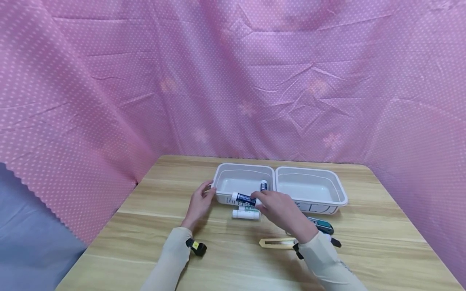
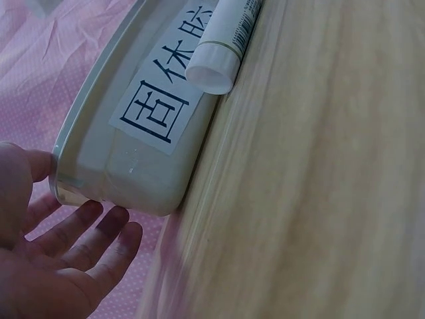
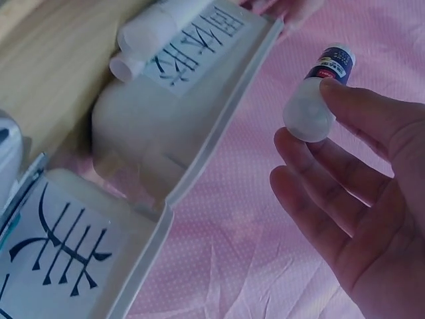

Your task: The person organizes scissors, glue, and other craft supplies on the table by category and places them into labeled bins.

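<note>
My right hand (image 1: 278,206) pinches a dark-blue-labelled glue stick (image 1: 244,199) between thumb and fingers, above the front rim of the left white bin (image 1: 243,165). In the right wrist view, its translucent end (image 3: 309,113) faces the camera. My left hand (image 1: 199,205) touches the left end of that bin, its fingers loosely extended along the rim and outer wall. Another blue glue stick (image 1: 263,185) is inside the bin at its right end. Before the bin lie a white glue stick (image 1: 245,214) and a partly covered green-labelled one (image 1: 251,208).
A second white bin (image 1: 311,169) adjoins the first on the right. Both have Chinese labels on the front. A yellow utility knife (image 1: 277,243), a green one (image 1: 322,225) and a dark-tipped item (image 1: 336,242) lie around my right forearm. Pink curtain (image 1: 255,101) hangs behind the table.
</note>
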Action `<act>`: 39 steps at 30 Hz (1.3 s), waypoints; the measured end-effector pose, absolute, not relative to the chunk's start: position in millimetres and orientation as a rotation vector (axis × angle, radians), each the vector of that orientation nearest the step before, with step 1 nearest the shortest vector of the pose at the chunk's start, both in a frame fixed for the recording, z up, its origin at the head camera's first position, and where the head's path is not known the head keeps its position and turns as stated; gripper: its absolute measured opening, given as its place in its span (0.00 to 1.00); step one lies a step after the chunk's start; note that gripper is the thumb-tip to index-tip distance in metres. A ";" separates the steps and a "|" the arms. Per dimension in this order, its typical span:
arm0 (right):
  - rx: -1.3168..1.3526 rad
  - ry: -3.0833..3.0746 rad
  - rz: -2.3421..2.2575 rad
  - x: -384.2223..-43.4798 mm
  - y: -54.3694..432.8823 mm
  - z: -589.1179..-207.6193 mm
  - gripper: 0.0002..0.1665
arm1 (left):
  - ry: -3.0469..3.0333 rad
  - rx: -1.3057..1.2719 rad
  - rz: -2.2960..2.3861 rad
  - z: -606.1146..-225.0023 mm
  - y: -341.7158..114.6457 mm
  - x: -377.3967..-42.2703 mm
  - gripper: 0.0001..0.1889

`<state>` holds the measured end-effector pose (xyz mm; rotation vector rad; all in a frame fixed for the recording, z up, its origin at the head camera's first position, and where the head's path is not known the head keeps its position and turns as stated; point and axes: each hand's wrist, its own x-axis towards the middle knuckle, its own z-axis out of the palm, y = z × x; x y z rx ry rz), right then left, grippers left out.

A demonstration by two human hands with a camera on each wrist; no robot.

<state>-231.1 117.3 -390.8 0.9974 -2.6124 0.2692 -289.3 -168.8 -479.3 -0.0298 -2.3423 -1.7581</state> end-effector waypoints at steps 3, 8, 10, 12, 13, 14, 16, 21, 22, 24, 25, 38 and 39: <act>0.961 -2.600 0.286 -233.8 120.8 -386.5 0.19 | -2.349 -0.028 -1.759 -478.5 -168.5 -288.8 0.23; 0.934 -2.541 0.322 -240.7 127.1 -386.0 0.20 | -2.356 -0.016 -1.767 -477.9 -168.3 -288.2 0.23; 0.931 -2.507 0.358 -243.2 129.1 -386.8 0.20 | -2.352 -0.019 -1.763 -478.1 -168.5 -288.2 0.23; 0.923 -2.478 0.396 -245.2 130.5 -387.7 0.20 | -2.335 -0.033 -1.763 -478.1 -168.7 -288.4 0.23; 0.917 -2.467 0.412 -245.9 131.0 -388.0 0.20 | -2.327 -0.045 -1.760 -478.3 -168.8 -288.6 0.23; 0.911 -2.463 0.426 -246.6 131.6 -388.4 0.19 | -2.317 -0.054 -1.763 -478.0 -168.5 -288.4 0.23; 0.894 -2.463 0.448 -247.8 132.6 -389.2 0.19 | -2.302 -0.070 -1.769 -477.7 -168.1 -288.7 0.23; 0.845 -2.497 0.470 -249.4 135.1 -391.2 0.18 | -2.292 -0.084 -1.790 -476.4 -167.2 -288.0 0.24; 0.834 -2.506 0.472 -249.2 135.2 -390.9 0.18 | -2.298 -0.087 -1.789 -472.3 -166.2 -285.2 0.24; 0.816 -2.522 0.479 -249.0 135.1 -390.7 0.18 | -2.306 -0.098 -1.789 -461.7 -163.7 -277.1 0.24; 0.807 -2.529 0.481 -249.0 135.0 -390.3 0.19 | -2.313 -0.098 -1.788 -456.7 -162.7 -273.7 0.24; 0.749 -2.568 0.495 -253.3 135.9 -396.2 0.17 | -2.295 -0.073 -1.773 -478.3 -167.8 -289.0 0.23; 0.749 -2.570 0.492 -253.6 135.6 -397.1 0.17 | -2.299 -0.075 -1.765 -477.9 -167.7 -288.5 0.23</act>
